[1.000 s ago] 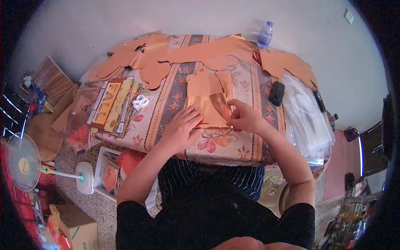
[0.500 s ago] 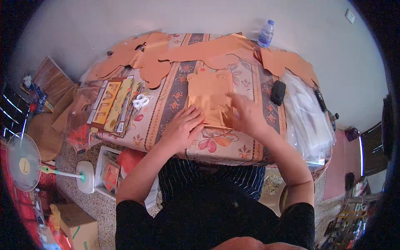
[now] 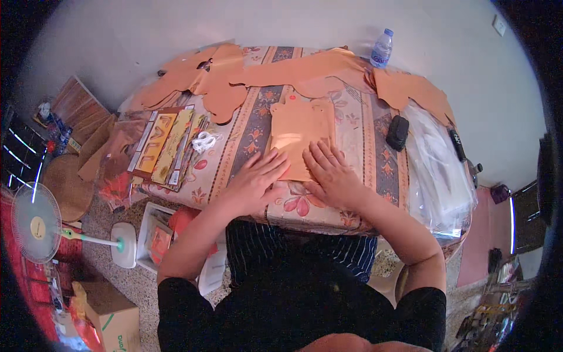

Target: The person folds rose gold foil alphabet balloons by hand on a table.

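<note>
A flat orange-brown cardboard piece point(image 3: 302, 126), shaped roughly like a rectangle and shiny in places, lies on the patterned tablecloth point(image 3: 234, 138) in front of me. My left hand point(image 3: 256, 179) rests flat on its lower left corner, fingers outstretched. On the lower right part lies my right hand point(image 3: 335, 177), palm down with the fingers spread. Neither hand grips anything. Beyond the piece, larger orange-brown cutouts point(image 3: 287, 71) stretch across the far side of the table. A small red mark shows at the piece's top edge.
Left of my hands lie a stack of printed card packs point(image 3: 161, 146) and a bundle of white string point(image 3: 203, 141). To the right are a black pouch point(image 3: 398, 132) and clear plastic bags point(image 3: 431, 170). A water bottle point(image 3: 382, 48) stands at the back; a fan point(image 3: 38, 223) is at lower left.
My right hand has come down from above the piece and now lies flat on it. The crumpled lower part looks smoother. My left hand stays on the lower left corner.
</note>
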Demonstrator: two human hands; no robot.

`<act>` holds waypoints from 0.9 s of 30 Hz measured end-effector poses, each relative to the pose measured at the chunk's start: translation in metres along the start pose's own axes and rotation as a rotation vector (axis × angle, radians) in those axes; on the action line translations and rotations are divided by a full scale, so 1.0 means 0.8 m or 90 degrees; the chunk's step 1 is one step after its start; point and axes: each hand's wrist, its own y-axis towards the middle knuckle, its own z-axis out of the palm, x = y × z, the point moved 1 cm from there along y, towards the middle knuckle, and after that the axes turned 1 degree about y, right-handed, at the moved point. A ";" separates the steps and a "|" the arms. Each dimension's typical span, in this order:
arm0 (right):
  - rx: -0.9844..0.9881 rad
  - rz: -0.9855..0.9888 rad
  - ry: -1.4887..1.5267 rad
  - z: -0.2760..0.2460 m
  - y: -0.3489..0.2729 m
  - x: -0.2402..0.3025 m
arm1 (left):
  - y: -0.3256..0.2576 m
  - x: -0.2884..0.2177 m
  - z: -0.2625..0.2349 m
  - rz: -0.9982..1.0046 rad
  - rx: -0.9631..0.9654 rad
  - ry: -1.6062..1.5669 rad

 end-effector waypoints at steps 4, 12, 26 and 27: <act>0.014 0.012 -0.007 -0.002 0.000 0.001 | -0.019 0.008 -0.019 -0.026 0.125 0.078; -0.001 0.020 -0.021 0.001 -0.002 0.002 | -0.030 0.016 -0.016 -0.046 0.024 0.045; -0.003 0.029 0.147 -0.001 -0.006 -0.015 | 0.012 0.016 0.003 -0.061 -0.013 0.019; -0.002 0.028 0.147 -0.005 -0.006 -0.020 | 0.011 0.017 0.004 -0.065 -0.005 0.019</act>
